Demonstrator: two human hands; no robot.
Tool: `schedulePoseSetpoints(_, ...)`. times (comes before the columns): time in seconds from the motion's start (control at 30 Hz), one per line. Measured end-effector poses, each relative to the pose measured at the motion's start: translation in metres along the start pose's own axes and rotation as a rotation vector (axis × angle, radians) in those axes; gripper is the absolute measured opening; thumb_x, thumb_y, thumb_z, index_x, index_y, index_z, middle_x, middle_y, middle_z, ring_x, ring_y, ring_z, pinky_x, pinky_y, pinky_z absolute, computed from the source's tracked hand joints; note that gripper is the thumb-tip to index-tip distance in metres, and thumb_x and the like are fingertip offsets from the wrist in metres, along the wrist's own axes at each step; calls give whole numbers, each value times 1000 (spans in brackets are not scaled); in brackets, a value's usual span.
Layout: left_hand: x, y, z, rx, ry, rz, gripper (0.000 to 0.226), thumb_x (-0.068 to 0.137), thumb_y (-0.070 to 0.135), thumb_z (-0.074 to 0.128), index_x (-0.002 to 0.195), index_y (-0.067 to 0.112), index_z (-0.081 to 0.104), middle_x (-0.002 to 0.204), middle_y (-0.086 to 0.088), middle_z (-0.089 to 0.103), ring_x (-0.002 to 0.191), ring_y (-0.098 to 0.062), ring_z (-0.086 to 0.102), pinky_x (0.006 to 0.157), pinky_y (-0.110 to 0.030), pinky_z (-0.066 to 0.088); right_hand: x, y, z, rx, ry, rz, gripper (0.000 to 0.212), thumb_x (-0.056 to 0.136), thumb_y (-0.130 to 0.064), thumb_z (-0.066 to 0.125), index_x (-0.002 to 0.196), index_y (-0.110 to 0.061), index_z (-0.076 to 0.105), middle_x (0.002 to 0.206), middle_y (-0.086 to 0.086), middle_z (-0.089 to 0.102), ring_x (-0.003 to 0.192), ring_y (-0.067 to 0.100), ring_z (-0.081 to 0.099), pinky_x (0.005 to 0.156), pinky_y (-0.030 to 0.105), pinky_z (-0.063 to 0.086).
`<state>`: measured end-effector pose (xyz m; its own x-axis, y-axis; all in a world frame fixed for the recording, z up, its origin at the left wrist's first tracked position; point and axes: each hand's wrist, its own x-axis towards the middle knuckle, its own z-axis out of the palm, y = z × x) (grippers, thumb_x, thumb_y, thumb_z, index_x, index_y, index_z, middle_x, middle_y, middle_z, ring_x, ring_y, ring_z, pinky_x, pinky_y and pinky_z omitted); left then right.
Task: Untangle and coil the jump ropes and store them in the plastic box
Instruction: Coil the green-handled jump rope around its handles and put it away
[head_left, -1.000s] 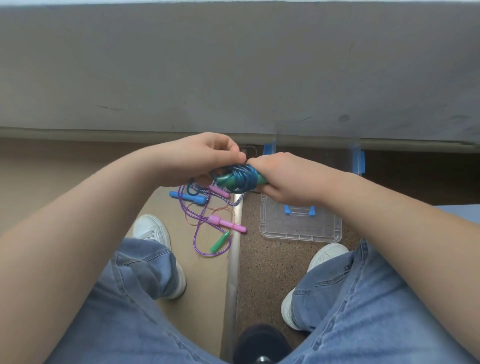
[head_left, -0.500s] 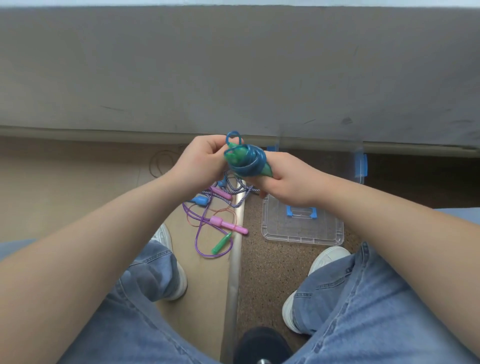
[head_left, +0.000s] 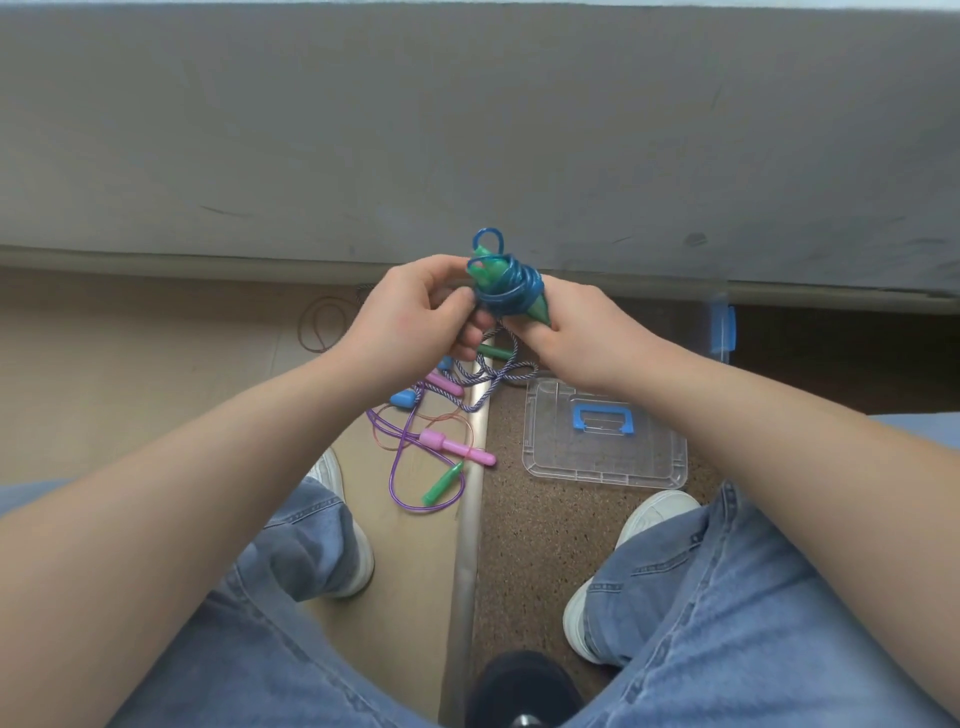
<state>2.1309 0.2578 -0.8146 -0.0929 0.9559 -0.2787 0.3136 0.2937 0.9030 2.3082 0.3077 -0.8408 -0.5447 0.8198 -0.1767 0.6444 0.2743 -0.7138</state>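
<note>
No readable text, label, brand, number or sign shows on anything in view.

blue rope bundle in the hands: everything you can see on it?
The blue jump rope is glossy, translucent plastic cord wound in tight turns around its green handles, whose ends poke out at top and lower right. One small loop stands free on top. It is held in the air, tilted; the left hand pinches the cord, the right hand holds the lower end.
</note>
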Motion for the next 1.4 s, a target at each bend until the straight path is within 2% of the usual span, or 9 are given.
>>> schedulePoseSetpoints(0.3, -4, 12, -6, -263, -80, -4, 31, 91, -13, 34, 89, 10, 55, 80, -11, 74, 65, -20, 66, 65, -30, 58, 5, 0, -1, 198, -68, 76, 20, 97, -31, 56, 78, -25, 53, 66, -8, 56, 68, 19, 60, 79, 50, 58)
schedulePoseSetpoints(0.43, -5, 12, -8, -195, -157, 155, 25, 82, -9, 49, 94, 10, 60, 82, -5, 73, 76, -16, 65, 77, -27, 55, 2, -1, 1, 350, -121, 64, 20, 100, -23, 57, 81, -22, 53, 61, -9, 48, 58, 8, 50, 67, 35, 58)
schedulePoseSetpoints(0.67, 3, 4, -14, -393, -20, 113, 18, 73, -1, 46, 79, 16, 43, 61, 2, 43, 52, -13, 36, 58, -31, 28, -1, -8, -5, 170, -127, -77, 14, 96, -15, 55, 82, -19, 52, 68, -8, 56, 60, 9, 55, 64, 34, 50)
schedulePoseSetpoints(0.73, 5, 3, -12, -446, 16, 15, 22, 72, 4, 46, 90, 17, 47, 74, 0, 54, 63, -17, 49, 62, -34, 36, -3, -11, -3, 194, -145, -86, 13, 98, -21, 56, 87, -13, 54, 69, -1, 60, 64, 21, 61, 65, 36, 52)
schedulePoseSetpoints(0.83, 0, 1, -4, -501, -243, -215, 45, 74, 15, 51, 119, 19, 53, 108, -9, 61, 92, -25, 61, 82, -37, 50, -4, -12, -2, 181, -139, -94, 16, 100, -25, 54, 85, -20, 53, 68, 1, 67, 61, 13, 64, 60, 28, 49)
schedulePoseSetpoints(0.97, -5, -14, -3, -51, -371, -101, 23, 84, 23, 53, 100, 28, 69, 81, -1, 63, 80, -21, 59, 93, -47, 52, -1, -9, -3, 186, -52, -31, 17, 100, -28, 54, 84, -24, 53, 60, -10, 64, 56, 8, 62, 59, 27, 50)
schedulePoseSetpoints(1.17, -12, -8, 2, 723, -357, 238, 28, 103, 37, 38, 98, 31, 64, 68, 6, 59, 68, -21, 59, 63, -36, 45, 13, 9, -19, -191, 137, 163, 12, 98, -27, 49, 89, -19, 49, 91, 9, 64, 86, 34, 58, 70, 33, 38)
schedulePoseSetpoints(1.27, -10, 2, -4, 1080, -292, 522, 41, 100, 50, 29, 91, 21, 57, 74, 3, 55, 75, -28, 57, 63, -36, 44, 8, 16, -13, -486, -81, 204, 12, 96, -28, 50, 95, -18, 45, 107, 19, 64, 88, 38, 59, 70, 35, 42)
schedulePoseSetpoints(1.4, 6, 11, -30, 935, -205, 694, 42, 94, 53, 43, 93, 24, 73, 79, 6, 66, 75, -19, 63, 67, -32, 50, -5, 7, 4, -601, -402, 8, 12, 97, -32, 51, 97, -24, 42, 92, 5, 59, 79, 29, 56, 69, 34, 45)
